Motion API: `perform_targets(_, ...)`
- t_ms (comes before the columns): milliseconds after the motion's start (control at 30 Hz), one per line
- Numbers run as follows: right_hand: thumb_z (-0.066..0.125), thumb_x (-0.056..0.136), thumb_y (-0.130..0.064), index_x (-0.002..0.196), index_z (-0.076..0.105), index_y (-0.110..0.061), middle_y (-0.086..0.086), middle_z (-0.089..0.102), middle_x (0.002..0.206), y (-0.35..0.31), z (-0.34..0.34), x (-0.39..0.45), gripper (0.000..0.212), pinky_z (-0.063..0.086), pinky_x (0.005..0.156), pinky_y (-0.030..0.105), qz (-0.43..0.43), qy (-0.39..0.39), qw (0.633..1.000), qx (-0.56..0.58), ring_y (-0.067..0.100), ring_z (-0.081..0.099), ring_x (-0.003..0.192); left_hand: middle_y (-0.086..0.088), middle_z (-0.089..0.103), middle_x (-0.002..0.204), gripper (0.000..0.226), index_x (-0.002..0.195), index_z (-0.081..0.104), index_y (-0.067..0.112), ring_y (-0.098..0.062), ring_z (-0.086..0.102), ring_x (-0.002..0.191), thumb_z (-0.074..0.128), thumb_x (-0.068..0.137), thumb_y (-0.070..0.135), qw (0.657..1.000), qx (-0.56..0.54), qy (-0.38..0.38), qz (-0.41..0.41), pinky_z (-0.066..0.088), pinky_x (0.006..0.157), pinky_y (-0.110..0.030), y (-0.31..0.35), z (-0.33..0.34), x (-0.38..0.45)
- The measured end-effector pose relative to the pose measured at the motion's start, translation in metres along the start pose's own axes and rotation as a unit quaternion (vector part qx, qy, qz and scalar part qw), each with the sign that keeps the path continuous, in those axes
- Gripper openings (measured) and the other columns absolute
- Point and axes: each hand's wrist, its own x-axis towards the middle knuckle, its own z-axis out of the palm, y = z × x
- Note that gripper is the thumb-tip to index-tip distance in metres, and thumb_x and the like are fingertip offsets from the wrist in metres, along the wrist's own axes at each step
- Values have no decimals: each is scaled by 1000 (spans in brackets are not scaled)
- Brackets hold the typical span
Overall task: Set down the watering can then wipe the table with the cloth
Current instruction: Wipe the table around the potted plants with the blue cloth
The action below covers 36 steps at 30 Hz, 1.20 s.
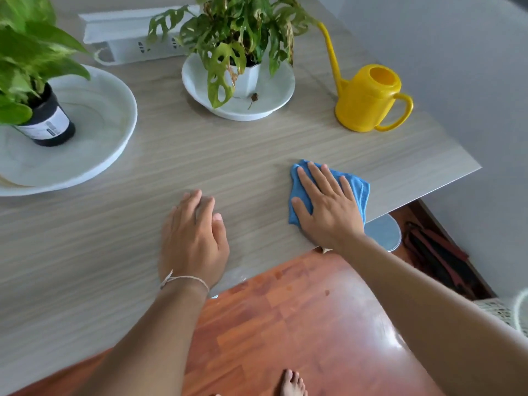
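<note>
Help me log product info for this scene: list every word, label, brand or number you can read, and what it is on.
Black plant pot: a white label with dark print and what looks like a barcode block, too blurred to read.
Yellow watering can: no text visible.
Blue cloth: no text visible.
White power strip: no readable markings.
Nothing in this view can be quoted.

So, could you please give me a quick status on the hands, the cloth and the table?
Right hand flat on blue cloth, near table edge. Left hand empty, resting on table. Watering can set down upright, clear of cloth.
</note>
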Motion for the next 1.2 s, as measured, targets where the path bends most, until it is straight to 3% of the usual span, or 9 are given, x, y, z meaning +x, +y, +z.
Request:
perform_targets(333,15,97,-65,163,12,-37,-8,10,172,127,-31,46,71,4,126,45,116,2,993,-23,17,2,158,-17,52,144,49,129,62,4,-37,47,135,35,100,33,1000,20,3,14,39,110,-54,-1,-1,1)
perform_targets(633,11,100,-67,163,6,-36,-8,5,172,161,-38,62,70,0,126,45,126,-7,991,-31,15,-2,158,-14,53,143,49,127,63,6,-34,46,135,37,98,37,999,37,2,8,37,111,-50,3,-3,2)
perform_targets(900,12,101,-64,164,4,-33,-8,-1,172,117,-29,37,70,-4,126,47,144,-18,989,-26,14,-8,157,-16,55,139,47,121,64,6,-36,48,132,43,91,36,1000,27,-1,8,39,108,-51,5,-6,2)
perform_targets(1200,4,99,-63,163,-5,-30,-9,-10,172,-24,-3,3,72,-9,125,48,58,-38,997,-38,15,-16,156,-15,57,139,53,121,66,8,-35,51,132,36,84,32,996,-56,-62,-17,43,107,-52,2,-21,3)
